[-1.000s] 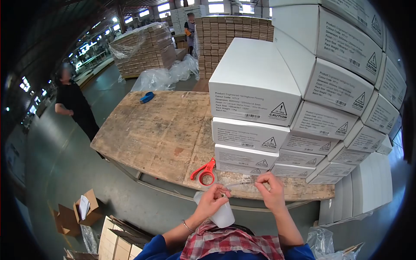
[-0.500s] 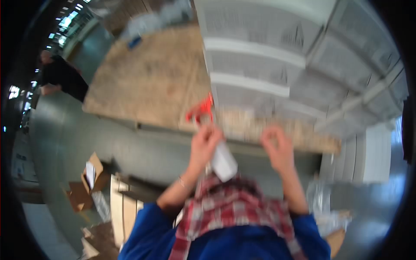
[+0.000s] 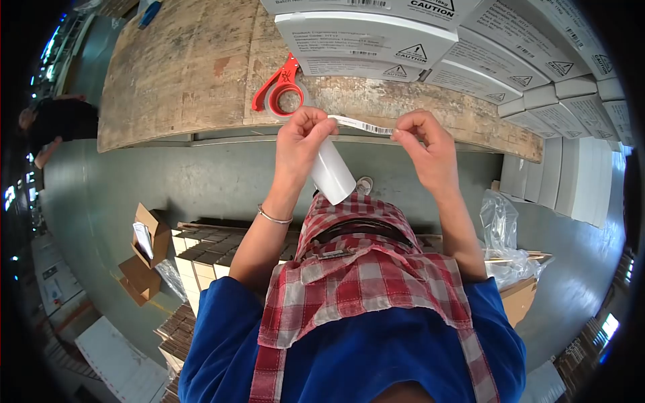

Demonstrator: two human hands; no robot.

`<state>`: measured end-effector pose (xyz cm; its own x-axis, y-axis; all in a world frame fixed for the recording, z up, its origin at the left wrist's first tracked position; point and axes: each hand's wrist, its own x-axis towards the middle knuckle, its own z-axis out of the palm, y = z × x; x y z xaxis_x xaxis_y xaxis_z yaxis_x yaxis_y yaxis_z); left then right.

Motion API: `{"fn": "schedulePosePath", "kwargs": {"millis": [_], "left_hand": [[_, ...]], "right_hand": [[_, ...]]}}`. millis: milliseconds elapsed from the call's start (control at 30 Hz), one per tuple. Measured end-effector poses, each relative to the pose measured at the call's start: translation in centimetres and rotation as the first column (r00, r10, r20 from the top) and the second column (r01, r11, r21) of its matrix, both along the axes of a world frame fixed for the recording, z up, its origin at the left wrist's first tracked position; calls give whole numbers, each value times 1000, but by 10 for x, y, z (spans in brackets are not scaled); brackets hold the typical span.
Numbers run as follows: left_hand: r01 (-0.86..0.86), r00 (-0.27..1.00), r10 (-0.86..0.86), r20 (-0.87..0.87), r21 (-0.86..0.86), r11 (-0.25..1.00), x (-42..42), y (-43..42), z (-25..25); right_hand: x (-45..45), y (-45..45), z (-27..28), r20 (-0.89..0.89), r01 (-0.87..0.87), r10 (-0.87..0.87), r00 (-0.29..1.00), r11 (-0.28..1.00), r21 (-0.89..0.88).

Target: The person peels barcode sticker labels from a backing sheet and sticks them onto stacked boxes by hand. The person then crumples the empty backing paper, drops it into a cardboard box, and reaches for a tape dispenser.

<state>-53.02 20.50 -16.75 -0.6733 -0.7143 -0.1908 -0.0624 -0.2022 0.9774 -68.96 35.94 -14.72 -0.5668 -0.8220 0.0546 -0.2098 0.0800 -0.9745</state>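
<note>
Between my two hands a narrow white label strip (image 3: 363, 125) with barcodes is stretched, bowed slightly. My left hand (image 3: 302, 138) pinches its left end, and a white sheet (image 3: 332, 173), curled like a tube, hangs below the same hand. The strip's right end is pinched between thumb and finger of my right hand (image 3: 423, 142). Just above my left hand, a red tape dispenser (image 3: 285, 94) lies on the worn wooden table (image 3: 195, 74) near its front edge.
White labelled boxes (image 3: 363, 41) are stacked on the table. A blue tool (image 3: 149, 15) lies at its far left. A person in black (image 3: 60, 121) is at the left. Open cartons (image 3: 142, 262), wooden boards (image 3: 201, 258) and clear plastic (image 3: 500, 225) are lower down.
The view has tilted down, so the table and boxes sit higher in it. Both hands still hold the strip, which now shows its printed barcodes.
</note>
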Motion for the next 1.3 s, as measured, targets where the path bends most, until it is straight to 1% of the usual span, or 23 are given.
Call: {"fn": "schedulePosePath", "kwargs": {"millis": [33,133,167,267,300,367,400,500,533,633,667,767,933,1033,1167,1300], "left_hand": [[1,1000,-1,1,2,1000,-2,-1,-2],[-1,999,3,-32,52,999,-12,-6,-12],[-1,1000,3,-31,51,999,-15,-11,-20],[-88,994,93,58,-92,992,-36,-34,-63],[-90,994,96,59,-92,992,-44,-39,-75],[-175,973,201,113,-209,962,-62,-47,-98],[-178,972,205,118,-208,962,-68,-51,-109],[-258,917,351,188,-390,884,-85,-57,-132],[-257,917,350,192,-385,886,-90,-55,-137],[-319,851,458,256,-439,840,-100,-54,-129],[-319,849,459,261,-440,839,-103,-55,-133],[-449,780,585,222,-451,771,-114,-56,-144],[-482,760,608,229,-430,763,-118,-53,-158],[-463,802,575,161,-441,769,-117,-56,-162],[-477,795,579,183,-400,782,-118,-54,-157],[-493,786,584,203,-364,790,-120,-54,-154]], "right_hand": [[-1,-1,-3,1,1,-1,1000,1000,2],[-3,-9,-21,174,117,-110,979,993,-31],[-4,-15,-29,175,117,-110,979,993,-32],[-20,-51,-70,218,269,-271,938,962,40],[-27,-61,-91,219,266,-269,938,963,41],[-38,-83,-131,99,348,-353,931,936,58],[-40,-91,-137,102,344,-349,932,937,61],[-40,-110,-154,-147,539,-529,836,841,42],[-42,-112,-159,-148,539,-528,836,841,49],[-40,-120,-173,-259,592,-566,782,806,26],[-38,-124,-177,-255,590,-565,785,807,30],[-33,-129,-184,-359,640,-603,712,768,-21],[-34,-128,-188,-415,643,-603,682,764,-53],[-35,-128,-188,-403,658,-630,664,748,-87],[-34,-127,-188,-358,659,-628,691,751,-45],[-34,-129,-190,-389,673,-635,667,738,-53]]}}
